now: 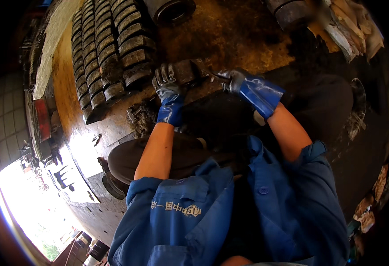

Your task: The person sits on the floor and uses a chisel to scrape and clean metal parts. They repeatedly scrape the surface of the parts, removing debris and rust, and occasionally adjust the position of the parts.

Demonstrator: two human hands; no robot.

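My left hand [165, 81], in a dark-palmed work glove with a blue cuff, lies with its fingers stretched out at the left end of a dark, greasy metal piece [187, 72]. That piece sits on the stained floor in front of me. To its right, my right hand [234, 80], gloved the same way, is closed around a dark, thin tool [220, 78] whose tip points toward the piece. The tool's exact kind is too dark to make out. Just left of my left hand stand rows of dark ribbed metal parts [134, 48].
A dirty, dark rag [140, 118] lies near my left forearm. Dark metal cylinders [170, 9] lie at the far side, another cylinder [287, 12] farther right. Crumpled brown and pale wrapping [347, 26] is at the far right. A red object [42, 119] stands at the left.
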